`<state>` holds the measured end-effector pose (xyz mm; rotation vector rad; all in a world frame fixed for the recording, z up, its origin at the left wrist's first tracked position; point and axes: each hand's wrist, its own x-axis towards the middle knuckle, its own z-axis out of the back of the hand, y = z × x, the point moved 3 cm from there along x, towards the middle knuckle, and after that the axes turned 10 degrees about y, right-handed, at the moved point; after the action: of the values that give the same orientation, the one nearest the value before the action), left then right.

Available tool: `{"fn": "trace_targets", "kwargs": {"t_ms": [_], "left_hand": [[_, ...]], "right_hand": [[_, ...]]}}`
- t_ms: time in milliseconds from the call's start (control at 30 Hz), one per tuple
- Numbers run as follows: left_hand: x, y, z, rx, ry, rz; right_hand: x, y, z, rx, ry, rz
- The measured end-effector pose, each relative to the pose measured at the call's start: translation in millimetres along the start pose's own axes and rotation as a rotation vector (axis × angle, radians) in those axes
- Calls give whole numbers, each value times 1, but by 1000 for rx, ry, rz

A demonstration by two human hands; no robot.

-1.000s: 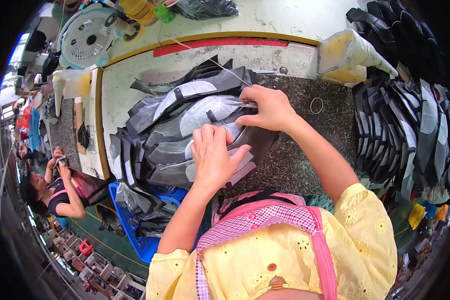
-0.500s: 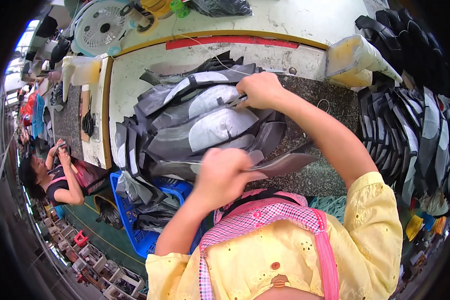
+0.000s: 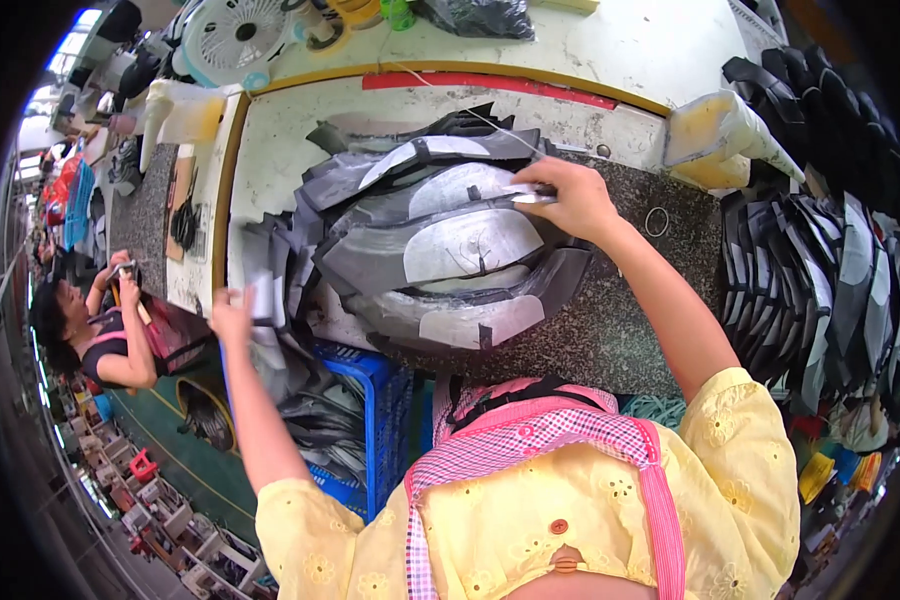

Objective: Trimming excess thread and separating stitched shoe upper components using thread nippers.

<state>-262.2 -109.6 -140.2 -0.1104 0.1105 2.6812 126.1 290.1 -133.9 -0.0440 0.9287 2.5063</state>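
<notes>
A bundle of curved grey-and-black fabric pieces with pale rounded patches (image 3: pixel 460 247) lies on the worktable before me. My right hand (image 3: pixel 575 197) is closed at its right edge, holding a small tool with a metal glint, like thread snips (image 3: pixel 536 193). A thin white thread runs from the back of the table toward this hand. Out to the left, my left hand (image 3: pixel 232 318) is closed at the edge of a grey fabric piece (image 3: pixel 263 298) beside a pile of similar pieces. Motion blurs that hand and piece, and its fingertips are partly hidden.
A blue plastic crate (image 3: pixel 375 410) with grey pieces stands below the table's left front edge. Stacked dark pieces (image 3: pixel 780 280) are at the right. A yellowish plastic container (image 3: pixel 705 140) and a fan (image 3: pixel 235 38) stand farther back. Another person (image 3: pixel 120 335) sits at left.
My left hand has swung from in front of the bundle out to the left pile, and the bundle's front patch now shows. My right hand remains at the bundle with the tool.
</notes>
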Motion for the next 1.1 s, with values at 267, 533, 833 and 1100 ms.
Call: {"fn": "trace_targets", "kwargs": {"t_ms": [267, 533, 833, 1100], "left_hand": [[-28, -114, 81, -306, -367, -255], [-133, -360, 81, -1930, 964, -178], [-238, -375, 52, -1094, 782, -1003], [-141, -278, 97, -1110, 862, -519]], "right_hand": [[33, -60, 29, 181, -113, -338], [-26, 20, 65, 310, -256, 252], [-72, 92, 69, 307, 44, 647], [-28, 29, 41, 737, 196, 126]]}}
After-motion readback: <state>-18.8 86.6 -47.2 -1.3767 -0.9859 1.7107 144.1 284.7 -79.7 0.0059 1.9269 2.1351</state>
